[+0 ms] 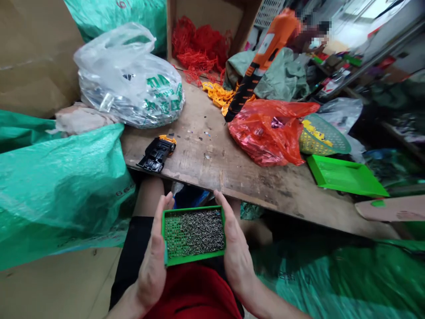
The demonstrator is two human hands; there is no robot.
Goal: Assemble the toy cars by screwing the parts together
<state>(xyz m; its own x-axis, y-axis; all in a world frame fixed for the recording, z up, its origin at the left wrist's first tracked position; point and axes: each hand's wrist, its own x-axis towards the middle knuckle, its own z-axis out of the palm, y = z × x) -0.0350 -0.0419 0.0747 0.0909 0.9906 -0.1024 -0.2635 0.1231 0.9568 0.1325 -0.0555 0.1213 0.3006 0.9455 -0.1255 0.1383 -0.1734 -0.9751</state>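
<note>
Both hands are on one green tray (194, 257), held low over the lap, just in front of the desk (232, 173) edge. The left hand (153, 261) clamps the tray's left side, fingers (162, 212) curled along the rim; the right hand (234, 248) presses flat against the right side, fingers stretched up past the far corner. Small metal pins (199, 230) crowd the right part of the tray, leaving the dotted floor bare on the left. Up on the desk, a black and orange toy part (156, 153) lies near the edge, a clear bag (129, 79) behind it, a red bag (268, 130) to the right, beside a second green tray (345, 177).
</note>
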